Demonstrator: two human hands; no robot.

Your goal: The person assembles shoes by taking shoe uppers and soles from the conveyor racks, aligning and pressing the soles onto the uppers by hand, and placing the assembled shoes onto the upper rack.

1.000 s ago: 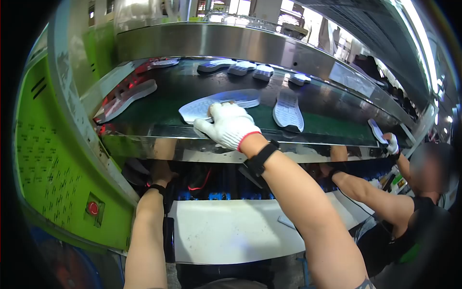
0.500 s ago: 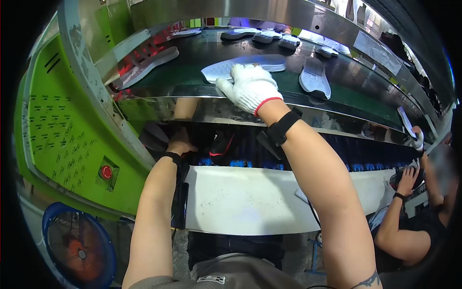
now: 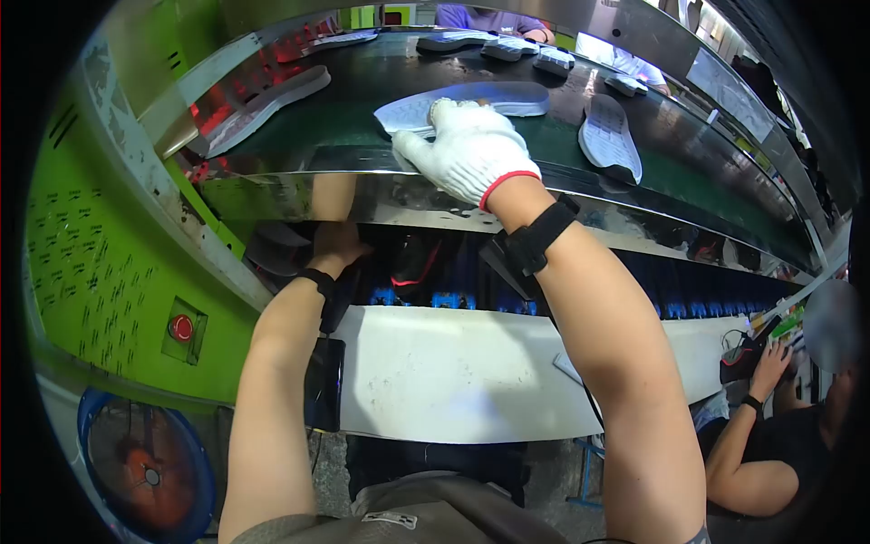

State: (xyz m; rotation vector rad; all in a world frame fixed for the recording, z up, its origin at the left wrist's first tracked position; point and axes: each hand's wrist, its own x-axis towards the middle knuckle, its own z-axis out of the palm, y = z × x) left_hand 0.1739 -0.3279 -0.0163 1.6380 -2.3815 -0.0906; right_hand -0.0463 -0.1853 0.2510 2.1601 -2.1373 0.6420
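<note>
My right hand [image 3: 471,152], in a white knit glove with a red cuff edge, is on the upper belt. Its fingers curl over the near side of a long white shoe sole [image 3: 512,98], with the thumb apart at the left. My left hand [image 3: 337,243] is bare and reaches into the dark lower channel. Its thumb side points right; shadow hides the other fingers. A dark sole-like piece [image 3: 276,247] lies just left of it. To its right a black shoe with red trim [image 3: 415,261] sits in the channel.
The green upper belt [image 3: 362,156] carries another sole on the left [image 3: 263,113], one on the right [image 3: 609,136] and several at the back. A white ledge [image 3: 435,376] runs in front of me. A green machine panel with a red button [image 3: 181,327] stands left. A co-worker's hand [image 3: 770,367] is at the right.
My view has shifted slightly; my right hand stays on the sole. At the far right, the co-worker's gloved hand and the sole near it are no longer seen at the upper belt.
</note>
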